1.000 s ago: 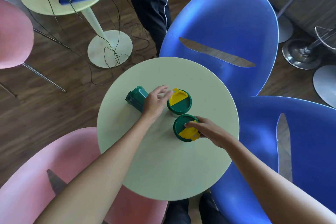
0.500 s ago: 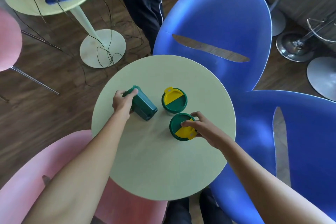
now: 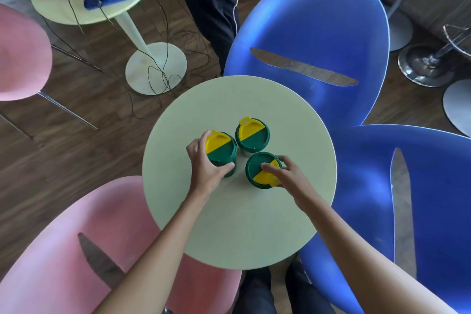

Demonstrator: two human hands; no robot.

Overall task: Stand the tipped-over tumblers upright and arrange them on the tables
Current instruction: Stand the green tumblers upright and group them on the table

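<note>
The round pale-green tabletop (image 3: 239, 224) serves as the reference landmark. Two blue chairs stand against it: the rear blue chair (image 3: 318, 20) behind and to its right, the side blue chair (image 3: 433, 199) directly to its right. A pink chair (image 3: 63, 250) sits at its near-left edge, partly under the rim, and a second pink chair (image 3: 17, 58) stands well to its left. A second round tabletop (image 3: 58, 11) stands behind and to the left on a white pedestal, carrying blue pouches and black cylindrical items, with thin cables trailing to the wooden floor (image 3: 63, 155). A standing person's dark trouser leg (image 3: 211, 7) is visible directly behind the landmark. Three green tumblers with yellow-and-green lids stand upright near the centre of the landmark, clustered close together in a triangle. The rear tumbler (image 3: 252, 135) stands free, with no hand on it. The left tumbler (image 3: 221, 151) stands just beside it; the left hand (image 3: 204, 168) wraps this tumbler from its left side, the grip closed around the body below the lid, thumb at the near side and fingers at the far side. The right tumbler (image 3: 263, 171) stands nearest the viewer; the right hand (image 3: 288, 173) rests fingertips on its lid and rim, the grip narrow and in contact with the lid edge.
</note>
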